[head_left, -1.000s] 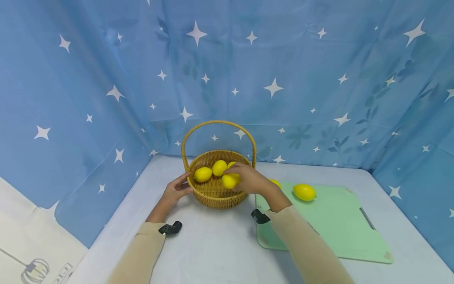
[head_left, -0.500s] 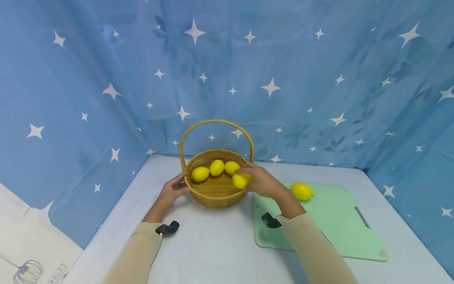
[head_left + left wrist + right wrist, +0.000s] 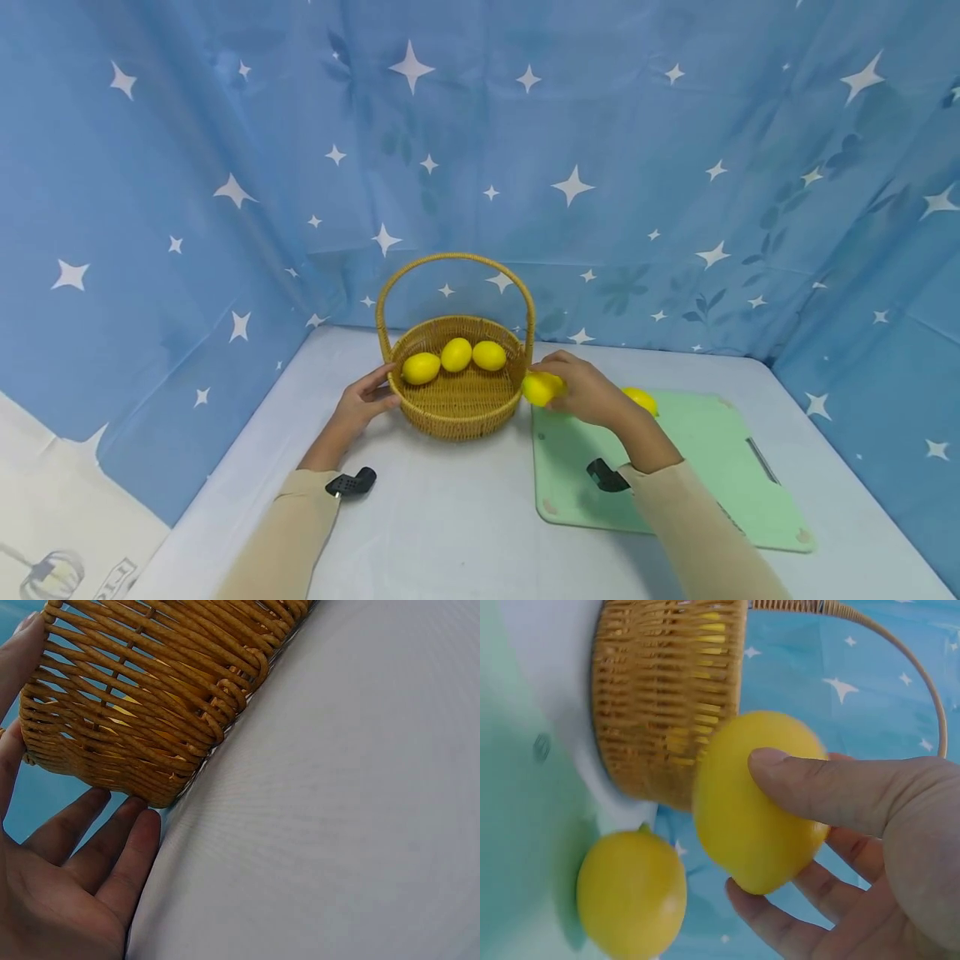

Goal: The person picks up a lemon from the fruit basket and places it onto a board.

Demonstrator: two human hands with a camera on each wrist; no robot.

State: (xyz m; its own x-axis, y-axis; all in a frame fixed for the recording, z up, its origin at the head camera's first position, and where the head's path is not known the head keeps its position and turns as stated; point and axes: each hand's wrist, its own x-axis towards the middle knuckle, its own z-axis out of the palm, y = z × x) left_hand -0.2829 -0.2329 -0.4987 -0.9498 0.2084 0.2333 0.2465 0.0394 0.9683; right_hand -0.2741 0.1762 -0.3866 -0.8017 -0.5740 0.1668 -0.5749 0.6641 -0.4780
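Observation:
A round wicker basket (image 3: 459, 427) with a tall hoop handle holds three yellow lemons (image 3: 422, 368). My left hand (image 3: 367, 404) touches its left side at the rim. In the left wrist view, several nearly straight fingers (image 3: 131, 859) rest against the woven wall (image 3: 127, 682). My right hand (image 3: 588, 392) holds a lemon (image 3: 754, 795) between thumb and fingers, just outside the basket's right rim. Another lemon (image 3: 632, 895) sits below it in the right wrist view. On the green cutting board (image 3: 720, 475), a lemon (image 3: 641, 398) is partly hidden behind my right hand.
The board lies right of the basket, with a slot (image 3: 763, 460) near its right edge. A white cloth covers the table (image 3: 442, 517). A blue curtain with white stars (image 3: 480, 167) hangs behind and at both sides.
My right hand has moved right with the lemon, from over the basket to outside its right rim. My left hand has stayed at the basket's side.

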